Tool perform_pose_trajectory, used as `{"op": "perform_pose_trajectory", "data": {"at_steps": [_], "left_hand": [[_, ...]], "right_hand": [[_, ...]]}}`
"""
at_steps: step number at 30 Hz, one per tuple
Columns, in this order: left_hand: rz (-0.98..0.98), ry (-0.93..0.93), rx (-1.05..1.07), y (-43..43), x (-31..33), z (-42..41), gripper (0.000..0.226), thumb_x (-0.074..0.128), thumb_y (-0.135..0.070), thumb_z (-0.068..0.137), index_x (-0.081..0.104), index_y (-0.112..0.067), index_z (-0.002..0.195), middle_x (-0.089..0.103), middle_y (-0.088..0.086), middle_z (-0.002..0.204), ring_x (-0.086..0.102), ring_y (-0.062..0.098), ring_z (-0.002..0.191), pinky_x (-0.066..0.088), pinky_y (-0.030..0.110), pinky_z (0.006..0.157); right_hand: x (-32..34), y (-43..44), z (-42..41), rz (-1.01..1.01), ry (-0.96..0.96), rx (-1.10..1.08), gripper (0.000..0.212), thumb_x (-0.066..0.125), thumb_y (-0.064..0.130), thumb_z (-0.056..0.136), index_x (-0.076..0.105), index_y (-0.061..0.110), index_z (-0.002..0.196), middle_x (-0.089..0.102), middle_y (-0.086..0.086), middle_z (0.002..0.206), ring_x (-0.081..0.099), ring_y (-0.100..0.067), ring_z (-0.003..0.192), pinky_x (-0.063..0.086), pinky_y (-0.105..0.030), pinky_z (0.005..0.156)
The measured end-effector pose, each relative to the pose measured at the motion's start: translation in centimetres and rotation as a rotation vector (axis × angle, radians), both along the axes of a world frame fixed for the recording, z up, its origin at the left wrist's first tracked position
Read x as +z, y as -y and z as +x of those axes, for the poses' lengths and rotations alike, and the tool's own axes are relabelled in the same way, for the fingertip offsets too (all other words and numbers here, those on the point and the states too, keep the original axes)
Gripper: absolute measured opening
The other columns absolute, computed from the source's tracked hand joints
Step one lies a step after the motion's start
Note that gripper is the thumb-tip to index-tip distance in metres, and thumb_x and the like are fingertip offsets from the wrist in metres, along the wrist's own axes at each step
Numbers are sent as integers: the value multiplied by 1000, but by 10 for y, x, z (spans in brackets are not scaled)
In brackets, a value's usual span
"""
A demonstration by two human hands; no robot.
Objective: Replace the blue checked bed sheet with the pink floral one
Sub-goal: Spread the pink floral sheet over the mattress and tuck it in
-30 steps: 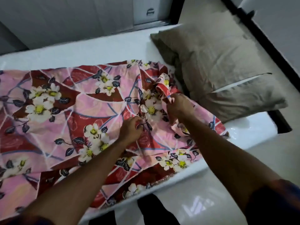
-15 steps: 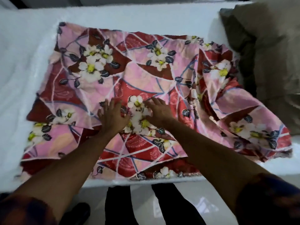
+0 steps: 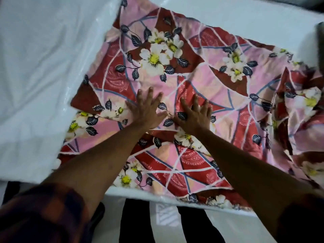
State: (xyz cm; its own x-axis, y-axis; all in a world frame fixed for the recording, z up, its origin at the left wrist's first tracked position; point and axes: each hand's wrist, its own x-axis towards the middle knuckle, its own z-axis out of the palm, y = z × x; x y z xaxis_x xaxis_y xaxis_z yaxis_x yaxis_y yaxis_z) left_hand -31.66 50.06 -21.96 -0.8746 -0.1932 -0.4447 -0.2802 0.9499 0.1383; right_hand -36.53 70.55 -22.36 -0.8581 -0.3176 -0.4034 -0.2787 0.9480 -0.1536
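Observation:
The pink floral sheet (image 3: 206, 79), with red patches, white flowers and dark leaves, lies partly folded across the white mattress (image 3: 35, 76). Its right side is bunched in loose folds. My left hand (image 3: 147, 111) rests flat on the middle of the sheet with fingers spread. My right hand (image 3: 194, 114) lies flat beside it, thumbs almost touching. Neither hand grips the cloth. No blue checked sheet is in view.
The mattress's near edge (image 3: 175, 199) runs along the bottom, with pale floor (image 3: 166, 221) and my dark trouser legs below it. A dark pillow edge (image 3: 320, 42) shows at the far right. Bare white mattress spreads to the left and beyond the sheet.
My right hand let go of the bunched fold near the pillow. Both hands moved left to the sheet's middle and flattened on it, fingers now spread wider. The view swung left and down.

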Motion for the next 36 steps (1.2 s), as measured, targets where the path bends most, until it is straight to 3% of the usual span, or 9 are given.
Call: {"op": "perform_pose_trajectory", "data": {"at_steps": [3,6,10,13,17,21,27,31,36], "left_hand": [[-12,-7,19,21,-3,2,80,21,-79,92,-10,-42,156,-20,-4,166,-18,46,149,3,84,104],[-15,-41,-27,39,2,2,70,26,-67,99,0,-39,158,-9,-2,168,-8,48,150,7,84,103],[-35,-131,-109,61,18,4,47,58,-37,94,45,-30,138,31,6,158,29,44,141,33,75,101],[-57,-211,-180,76,22,8,40,67,-19,77,62,-28,116,54,1,136,47,34,122,39,57,95],[-20,-332,-286,91,16,2,30,65,-18,80,65,-27,108,62,-2,121,54,29,108,38,47,85],[9,-415,-261,100,6,-3,32,45,-19,91,63,-26,117,61,-5,123,53,26,110,38,43,83],[14,-490,-170,147,8,23,32,59,-13,84,62,-20,114,61,-1,125,51,27,115,37,43,89],[-71,-440,-80,214,22,50,31,53,-18,86,59,-19,117,61,2,126,53,29,115,41,45,89],[-184,-415,41,307,33,117,30,59,-17,84,64,-16,114,66,8,110,58,34,100,45,46,88]], "right_hand": [[0,20,2,12,12,-39,89,21,96,77,0,56,153,-8,-7,169,-12,-50,149,-2,-65,119],[3,49,2,-24,28,-77,88,24,97,76,0,59,152,-7,-9,169,-10,-48,150,-2,-64,119],[4,87,4,-15,25,-61,84,26,92,80,7,56,153,-6,-7,169,-9,-47,151,1,-63,120],[3,103,7,1,-4,-55,70,30,81,89,16,55,152,-2,-4,169,-1,-46,152,7,-64,120],[0,111,11,-82,-125,58,50,27,62,100,41,48,147,15,-6,168,18,-39,151,15,-65,117],[2,125,10,-145,-172,87,58,21,58,98,52,38,143,30,-5,163,27,-34,149,17,-62,118],[-2,173,17,-174,-107,145,49,30,52,101,47,42,146,19,0,167,15,-29,154,9,-62,120],[17,254,28,-242,28,215,64,20,63,92,47,41,146,17,-1,168,8,-28,155,3,-64,118],[29,362,61,-267,195,375,42,39,52,103,48,47,144,13,1,168,3,-27,155,3,-65,119]]}}
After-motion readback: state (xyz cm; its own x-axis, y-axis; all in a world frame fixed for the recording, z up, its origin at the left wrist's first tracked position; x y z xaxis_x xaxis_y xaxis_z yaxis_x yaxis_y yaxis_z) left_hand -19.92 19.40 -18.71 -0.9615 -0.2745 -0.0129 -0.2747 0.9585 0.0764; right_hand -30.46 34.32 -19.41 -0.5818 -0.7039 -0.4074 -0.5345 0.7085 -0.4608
